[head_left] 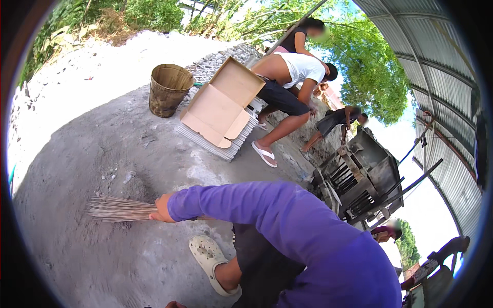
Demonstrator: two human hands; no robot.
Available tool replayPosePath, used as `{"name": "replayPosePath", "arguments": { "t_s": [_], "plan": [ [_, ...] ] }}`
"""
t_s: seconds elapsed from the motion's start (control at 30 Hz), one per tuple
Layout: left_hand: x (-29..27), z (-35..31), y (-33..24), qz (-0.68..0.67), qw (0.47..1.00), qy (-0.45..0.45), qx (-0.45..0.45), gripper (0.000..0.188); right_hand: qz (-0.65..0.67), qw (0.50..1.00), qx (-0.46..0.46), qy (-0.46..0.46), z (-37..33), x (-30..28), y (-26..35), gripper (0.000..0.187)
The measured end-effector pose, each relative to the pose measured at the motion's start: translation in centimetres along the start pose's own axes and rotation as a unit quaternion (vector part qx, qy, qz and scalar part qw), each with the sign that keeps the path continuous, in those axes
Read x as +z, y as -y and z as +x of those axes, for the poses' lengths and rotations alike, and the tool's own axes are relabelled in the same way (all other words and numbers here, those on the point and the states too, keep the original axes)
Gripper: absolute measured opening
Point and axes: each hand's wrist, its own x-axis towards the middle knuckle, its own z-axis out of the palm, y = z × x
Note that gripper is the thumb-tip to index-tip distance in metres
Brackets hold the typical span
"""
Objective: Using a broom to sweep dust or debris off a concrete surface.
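My right hand (162, 209), at the end of a purple sleeve, is closed around a stick broom (118, 209) made of many thin brown sticks. The broom's loose ends fan out to the left and lie against the grey, dusty ground beside a small heap of grey powder and crumbs (134, 186). A short piece of the broom shows past my wrist, under the sleeve. At the lower edge, a sliver of skin (174, 304) may be my left hand; its fingers are hidden. My foot in a pale clog (208, 256) stands below the right forearm.
A dirty bucket (168, 91) stands beyond the broom. An opened cardboard box (218, 110) lies on stacked grey slats (236, 150). A person in a white shirt (295, 69) bends beside it, others farther back. A dark metal machine (359, 174) stands right, near a corrugated roof (436, 77).
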Motion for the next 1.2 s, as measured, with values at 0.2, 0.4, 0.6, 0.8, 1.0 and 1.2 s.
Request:
{"name": "replayPosePath", "arguments": {
  "t_s": [0.2, 0.4, 0.6, 0.8, 1.0, 1.2],
  "plan": [
    [-2.9, 2.8, -0.4, -0.037, 0.996, 0.078, 0.02, 0.015, 0.04, 0.992, -0.036, 0.111, -2.0, -3.4, -1.5, 0.074],
    [-3.6, 4.2, -3.5, -0.009, 0.998, 0.032, 0.051, 0.015, -0.054, 0.983, -0.156, 0.083, -6.0, -8.0, -4.7, 0.06],
    [-2.0, 0.6, -6.7, 0.002, 0.999, -0.026, 0.027, 0.015, -0.192, 0.972, -0.099, 0.091, -7.5, -10.0, -9.0, 0.047],
    [-0.9, -0.7, -8.8, 0.034, 0.988, -0.144, -0.037, 0.016, -0.137, 0.977, -0.161, 0.026, -4.0, -9.2, -11.4, 0.055],
    [-1.3, 0.6, -14.4, 0.064, 0.967, -0.248, 0.008, 0.015, 0.047, 0.971, -0.176, -0.154, 0.4, -7.4, -13.8, 0.075],
    [-3.4, -0.4, -14.4, 0.094, 0.972, -0.216, -0.023, 0.011, -0.084, 0.986, -0.118, -0.088, 8.6, -8.3, -9.1, 0.074]
  ]
}}
